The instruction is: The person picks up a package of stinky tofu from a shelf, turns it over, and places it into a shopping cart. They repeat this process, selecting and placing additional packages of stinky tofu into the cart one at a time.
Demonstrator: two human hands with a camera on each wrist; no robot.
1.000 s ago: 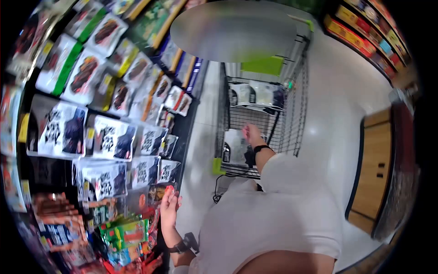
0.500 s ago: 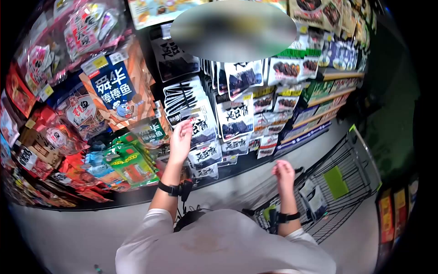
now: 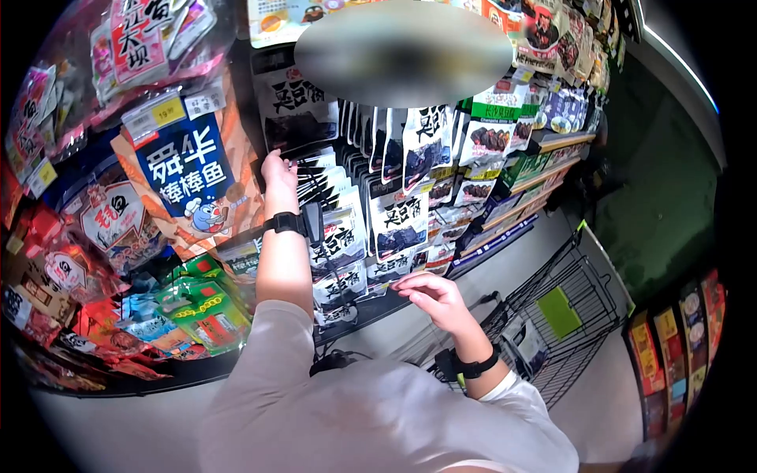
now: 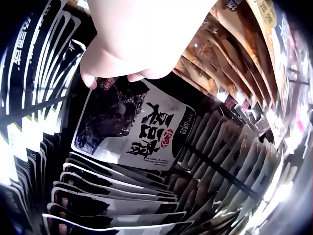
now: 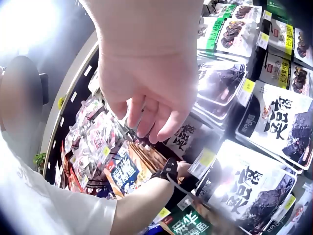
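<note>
My left hand (image 3: 280,175) reaches into the shelf rack, at the lower end of a black-and-white stinky tofu bag (image 3: 298,98). In the left wrist view, its fingertips (image 4: 89,81) pinch the edge of that bag (image 4: 132,125), which hangs at a slant with its printed face showing. More bags of the same kind (image 4: 117,200) are filed in a row close by. My right hand (image 3: 441,299) is held in the air in front of the lower bags, its fingers loosely bent and holding nothing; the right wrist view shows the palm side (image 5: 146,93).
An orange-and-blue fish snack bag (image 3: 189,173) hangs left of my left arm. Green packs (image 3: 205,311) and red packs lie lower on the left. A wire shopping cart (image 3: 576,292) with bags inside stands at the right. Stocked shelves (image 3: 670,363) line the far right.
The view has swung from the cart to the shelf. My left hand has moved up and deeper into the rack, to the stinky tofu bag. My right hand has shifted left, away from the cart.
</note>
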